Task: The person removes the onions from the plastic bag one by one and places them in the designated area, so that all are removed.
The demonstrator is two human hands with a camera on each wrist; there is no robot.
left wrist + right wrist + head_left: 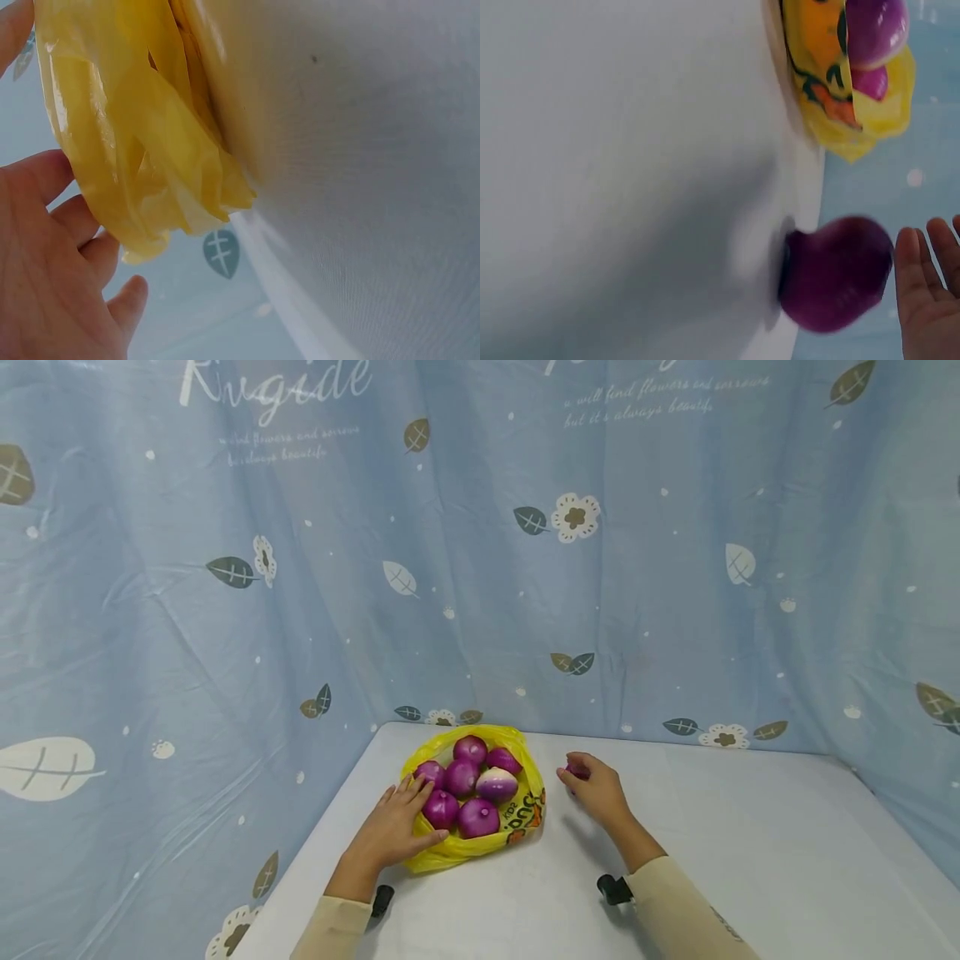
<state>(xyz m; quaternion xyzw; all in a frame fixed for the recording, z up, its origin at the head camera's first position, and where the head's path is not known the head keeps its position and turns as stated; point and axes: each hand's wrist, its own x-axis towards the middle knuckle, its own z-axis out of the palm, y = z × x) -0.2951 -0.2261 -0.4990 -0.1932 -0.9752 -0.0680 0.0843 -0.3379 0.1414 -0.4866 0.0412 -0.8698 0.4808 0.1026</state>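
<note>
Would cup loose onion (836, 277) right of bag (441, 858) by its belly, probably firm, slick; seeing right hand (602, 791) straight-fingered, left hand (392, 825) spread-fingered

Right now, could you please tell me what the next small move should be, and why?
Probably curl the right hand around the lone onion: it is outside the yellow bag, beside those straight fingers, while the left hand touches the bag.

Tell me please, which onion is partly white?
The onion midway along the right side of the yellow bag: its top is whitish, while the others look purple.
</note>
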